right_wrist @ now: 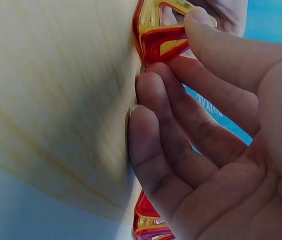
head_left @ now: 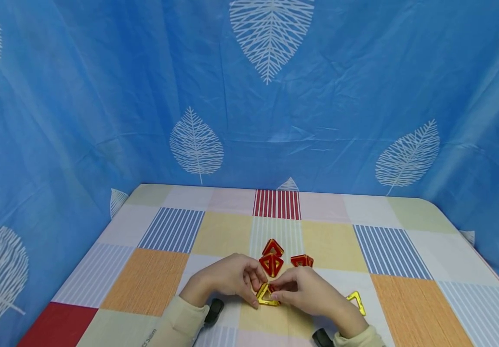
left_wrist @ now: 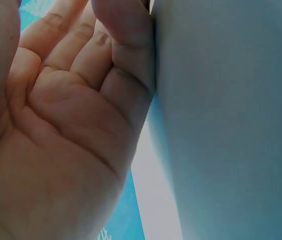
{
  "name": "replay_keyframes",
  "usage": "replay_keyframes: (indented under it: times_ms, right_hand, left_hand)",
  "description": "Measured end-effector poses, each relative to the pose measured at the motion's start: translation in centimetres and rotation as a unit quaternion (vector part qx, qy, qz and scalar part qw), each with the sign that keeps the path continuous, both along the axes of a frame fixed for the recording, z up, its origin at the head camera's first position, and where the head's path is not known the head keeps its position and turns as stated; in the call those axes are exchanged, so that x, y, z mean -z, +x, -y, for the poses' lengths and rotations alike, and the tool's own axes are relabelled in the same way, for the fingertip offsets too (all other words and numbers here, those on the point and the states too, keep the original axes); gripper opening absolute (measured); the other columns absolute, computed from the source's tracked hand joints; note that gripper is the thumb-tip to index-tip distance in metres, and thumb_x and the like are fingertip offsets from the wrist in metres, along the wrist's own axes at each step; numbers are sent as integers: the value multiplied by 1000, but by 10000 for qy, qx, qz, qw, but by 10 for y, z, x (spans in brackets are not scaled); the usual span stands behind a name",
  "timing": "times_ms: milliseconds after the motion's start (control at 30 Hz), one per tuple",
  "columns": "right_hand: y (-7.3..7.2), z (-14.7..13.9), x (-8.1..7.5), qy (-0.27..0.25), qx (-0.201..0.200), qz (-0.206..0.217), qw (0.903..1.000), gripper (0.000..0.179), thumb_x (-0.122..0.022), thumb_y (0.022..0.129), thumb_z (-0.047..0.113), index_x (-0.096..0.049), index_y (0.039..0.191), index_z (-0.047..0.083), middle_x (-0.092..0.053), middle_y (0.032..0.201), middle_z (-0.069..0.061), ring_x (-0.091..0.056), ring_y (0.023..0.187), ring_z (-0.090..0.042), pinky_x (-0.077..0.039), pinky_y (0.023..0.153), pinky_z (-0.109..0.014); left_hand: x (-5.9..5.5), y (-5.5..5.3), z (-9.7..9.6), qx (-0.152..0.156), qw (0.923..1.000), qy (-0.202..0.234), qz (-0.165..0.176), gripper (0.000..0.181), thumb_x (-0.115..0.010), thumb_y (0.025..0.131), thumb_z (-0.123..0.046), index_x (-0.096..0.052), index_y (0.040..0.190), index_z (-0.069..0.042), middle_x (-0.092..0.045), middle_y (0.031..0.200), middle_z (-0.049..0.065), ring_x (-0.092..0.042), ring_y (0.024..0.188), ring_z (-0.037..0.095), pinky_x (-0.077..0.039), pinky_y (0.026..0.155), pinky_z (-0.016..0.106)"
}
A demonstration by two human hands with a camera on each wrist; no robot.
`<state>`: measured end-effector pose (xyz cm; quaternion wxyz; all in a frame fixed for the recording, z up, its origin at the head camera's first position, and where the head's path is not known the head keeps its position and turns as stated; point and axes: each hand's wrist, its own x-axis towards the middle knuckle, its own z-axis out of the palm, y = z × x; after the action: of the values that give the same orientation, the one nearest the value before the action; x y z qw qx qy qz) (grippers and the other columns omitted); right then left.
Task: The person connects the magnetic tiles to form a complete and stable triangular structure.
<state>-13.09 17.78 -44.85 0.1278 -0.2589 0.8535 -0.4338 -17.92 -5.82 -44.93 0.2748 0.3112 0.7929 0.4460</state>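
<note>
Both hands meet over a small pyramid [head_left: 265, 295] of yellow and red triangular magnetic tiles near the table's front. My right hand [head_left: 305, 292] pinches its right side between thumb and forefinger; in the right wrist view the thumb presses the yellow tile [right_wrist: 173, 7] above a red tile [right_wrist: 153, 44]. The other right fingertips rest on the tabletop. My left hand [head_left: 232, 278] holds the left side, thumb in front and curled fingers behind. The left wrist view shows only the palm and fingers [left_wrist: 88, 55], with the tiles hidden.
Two red pyramids, a far one [head_left: 272, 247] and a nearer one [head_left: 271, 265], stand just beyond the hands. Another red tile shape [head_left: 302, 260] sits to their right. A single yellow triangle [head_left: 357, 302] lies partly behind the right wrist. A blue curtain [head_left: 319, 120] hangs behind the patchwork-covered table [head_left: 154, 274].
</note>
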Motion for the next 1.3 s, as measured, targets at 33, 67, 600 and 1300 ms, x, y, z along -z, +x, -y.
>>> replay_keyframes:
  times_ms: [33, 67, 600, 1300]
  right_hand:
    - [0, 0, 0, 1, -2, -30, 10000, 20, -78, 91, 25, -79, 104, 10, -71, 96, 8, -62, 86, -4, -53, 72, -26]
    - [0, 0, 1, 3, -3, -48, 10000, 21, -78, 90, 25, -80, 104, 10, -71, 96, 8, -62, 85, -4, -52, 72, -26]
    - [-1, 0, -1, -92, -174, -106, 9998, 21, -76, 92, 23, -80, 106, 7, -71, 95, 9, -64, 86, -5, -53, 72, -26]
    - [-5, -9, -1, 301, 112, -17, 9995, 26, -88, 79, 18, -78, 99, 5, -70, 84, 8, -60, 72, -4, -52, 65, -25]
  left_hand:
    - [0, 0, 0, 8, 10000, 14, -19, 34, -92, 69, -2, -72, 93, -13, -67, 79, 0, -63, 69, 10, -52, 66, 24]
    - [0, 0, -1, 12, 10000, 24, -41, 33, -92, 69, -2, -72, 93, -13, -68, 79, 0, -63, 69, 10, -52, 66, 24]
    - [1, -2, -2, 32, 9998, 124, -151, 34, -93, 68, -1, -75, 96, -9, -68, 79, 0, -63, 69, 9, -52, 64, 23]
    - [1, -5, 5, 435, 9990, 26, 105, 42, -90, 71, 2, -74, 108, -12, -66, 90, 0, -60, 65, 10, -50, 61, 23]
